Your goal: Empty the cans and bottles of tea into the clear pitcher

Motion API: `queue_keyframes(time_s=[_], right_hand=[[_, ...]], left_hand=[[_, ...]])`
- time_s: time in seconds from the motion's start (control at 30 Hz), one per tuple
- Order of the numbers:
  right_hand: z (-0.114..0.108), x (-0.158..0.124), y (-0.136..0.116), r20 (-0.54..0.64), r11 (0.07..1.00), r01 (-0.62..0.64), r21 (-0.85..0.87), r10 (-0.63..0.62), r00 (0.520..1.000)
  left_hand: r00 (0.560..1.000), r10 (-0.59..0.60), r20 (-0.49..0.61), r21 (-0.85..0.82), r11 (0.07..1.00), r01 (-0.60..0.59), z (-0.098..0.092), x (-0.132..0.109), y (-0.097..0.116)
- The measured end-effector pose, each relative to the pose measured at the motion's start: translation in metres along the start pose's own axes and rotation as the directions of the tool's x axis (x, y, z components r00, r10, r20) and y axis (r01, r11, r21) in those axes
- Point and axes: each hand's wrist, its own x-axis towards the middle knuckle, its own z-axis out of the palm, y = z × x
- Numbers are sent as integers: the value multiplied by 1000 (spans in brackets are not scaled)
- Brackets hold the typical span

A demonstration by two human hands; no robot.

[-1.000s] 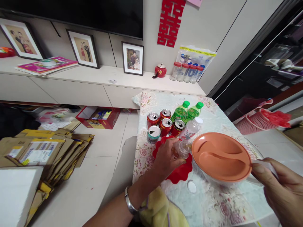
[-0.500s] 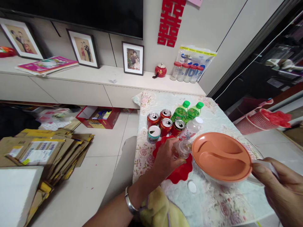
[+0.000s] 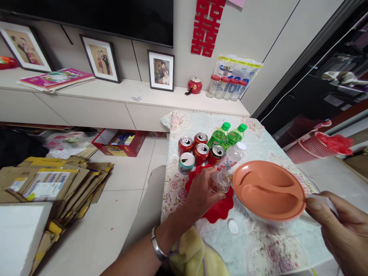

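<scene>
My left hand (image 3: 201, 189) is wrapped round a clear plastic bottle (image 3: 220, 182), whose open mouth faces the rim of an orange divided bowl (image 3: 267, 191). The bottle is held over a red scalloped plate (image 3: 217, 211). My right hand (image 3: 335, 222) grips the bowl by a pale handle at its right side, thumb on top. The bowl is tilted, its left rim at the bottle's mouth; its two visible hollows look bare. A white bottle cap (image 3: 233, 226) lies on the table below the bowl. A clear capped bottle (image 3: 231, 156) stands just behind.
Several drink cans (image 3: 201, 152) and two green bottles (image 3: 235, 135) stand at the back of the flowered tablecloth (image 3: 178, 180). A yellow cloth (image 3: 198, 255) hangs at the near edge. Flattened cardboard (image 3: 57, 186) lies on the floor left; a pink basket (image 3: 307, 149) stands right.
</scene>
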Motion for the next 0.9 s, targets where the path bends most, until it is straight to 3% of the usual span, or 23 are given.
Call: queue_keyframes(time_s=[0.9], right_hand=[[1, -2, -1, 14, 1000, 21, -2, -21, 1000]], left_hand=[[1000, -12, 7, 1, 1000, 12, 0, 0, 1]])
